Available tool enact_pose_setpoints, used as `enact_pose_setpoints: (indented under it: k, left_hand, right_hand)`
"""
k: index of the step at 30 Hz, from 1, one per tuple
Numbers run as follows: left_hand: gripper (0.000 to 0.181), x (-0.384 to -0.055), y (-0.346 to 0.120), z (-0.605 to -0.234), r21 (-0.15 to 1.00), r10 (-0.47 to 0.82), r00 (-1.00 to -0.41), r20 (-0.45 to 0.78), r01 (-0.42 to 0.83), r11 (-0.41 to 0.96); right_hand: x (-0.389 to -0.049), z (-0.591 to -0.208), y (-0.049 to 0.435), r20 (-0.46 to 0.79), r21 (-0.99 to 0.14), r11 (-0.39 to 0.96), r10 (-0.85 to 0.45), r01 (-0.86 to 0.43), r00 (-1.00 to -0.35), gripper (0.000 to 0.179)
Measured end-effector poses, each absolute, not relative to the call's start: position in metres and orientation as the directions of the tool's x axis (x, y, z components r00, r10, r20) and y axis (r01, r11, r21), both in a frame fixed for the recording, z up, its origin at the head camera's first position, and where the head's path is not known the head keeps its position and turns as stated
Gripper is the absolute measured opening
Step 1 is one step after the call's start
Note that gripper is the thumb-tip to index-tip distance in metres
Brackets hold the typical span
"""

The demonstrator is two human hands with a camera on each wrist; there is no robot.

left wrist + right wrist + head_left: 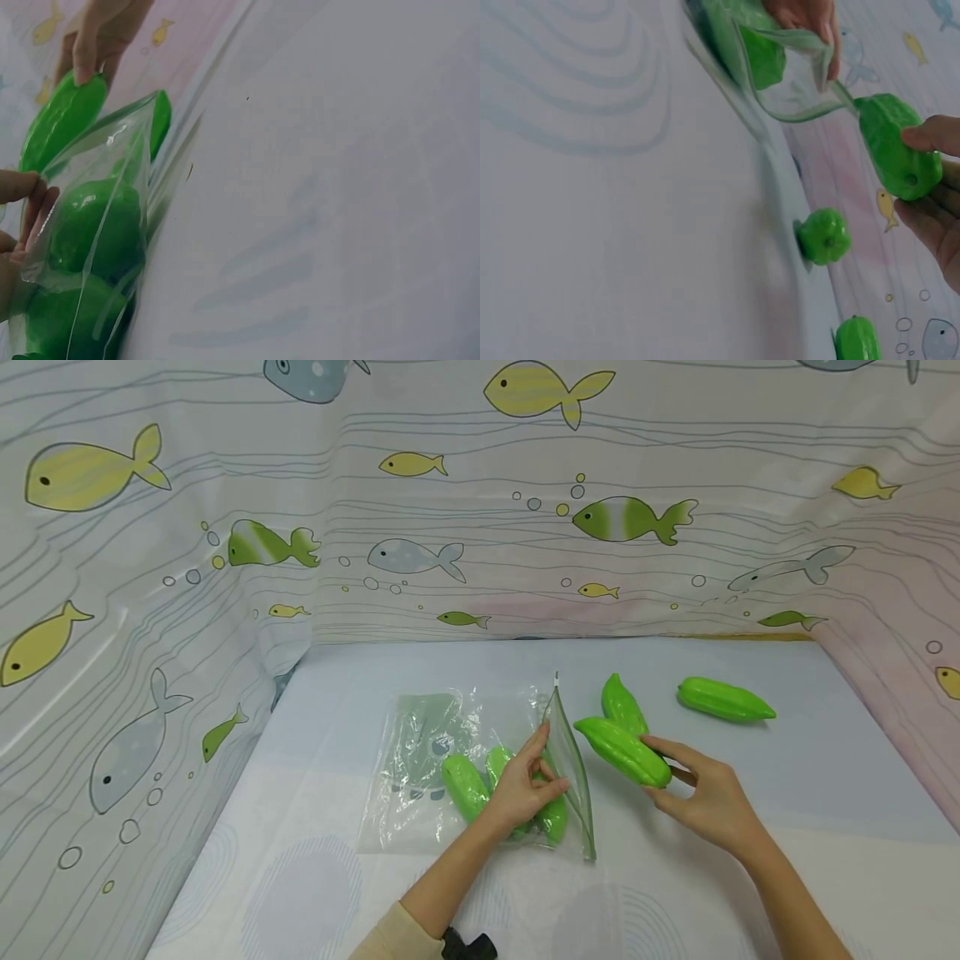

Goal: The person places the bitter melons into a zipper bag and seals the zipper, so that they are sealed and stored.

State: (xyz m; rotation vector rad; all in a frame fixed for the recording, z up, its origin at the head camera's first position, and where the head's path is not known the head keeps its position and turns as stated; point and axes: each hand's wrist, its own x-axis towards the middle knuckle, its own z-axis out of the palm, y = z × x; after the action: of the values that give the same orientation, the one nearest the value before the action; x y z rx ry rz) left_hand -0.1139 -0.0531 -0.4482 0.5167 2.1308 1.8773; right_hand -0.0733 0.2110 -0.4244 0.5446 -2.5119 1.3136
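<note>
A clear zip bag (412, 827) lies on the table with several green ridged vegetables (465, 787) inside, shaped like bitter melons. My left hand (521, 789) holds the upper layer of the bag at its mouth, which gapes toward the right. In the left wrist view, the fingers (19, 187) of that hand are at the bag's lip. My right hand (705, 797) grips another bitter melon (624, 752) between thumb and fingers, its pointed tip facing the bag mouth. In the right wrist view this bitter melon (896, 146) is raised, just outside the opening.
Just behind the held one, a loose bitter melon (621, 700) lies on the table. Another bitter melon (726, 700) rests farther right. A fish-patterned cloth (517, 602) rises behind the white table (247, 810) and along both sides. Something black (468, 945) shows by the left sleeve.
</note>
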Motion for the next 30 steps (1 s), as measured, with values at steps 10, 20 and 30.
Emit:
enact_pose_setpoints:
  k: [10, 20, 30]
  left_hand:
    - [0.084, -0.104, -0.055, -0.417, 0.989, 0.451, -0.891, 0.048, 0.106, 0.105]
    - [0.088, -0.113, -0.054, -0.448, 0.99, 0.422, -0.904, 0.064, 0.11, 0.085]
    - [0.088, -0.114, -0.054, -0.449, 0.991, 0.423, -0.903, 0.074, 0.116, 0.074]
  right_hand:
    - [-0.074, -0.429, 0.202, 0.389, -0.73, 0.51, -0.236, -0.454, -0.89, 0.067]
    - [-0.075, -0.431, 0.197, 0.372, -0.738, 0.508, -0.243, -0.444, -0.896, 0.068]
    - [-0.074, -0.436, 0.183, 0.382, -0.731, 0.501, -0.262, -0.463, -0.886, 0.069]
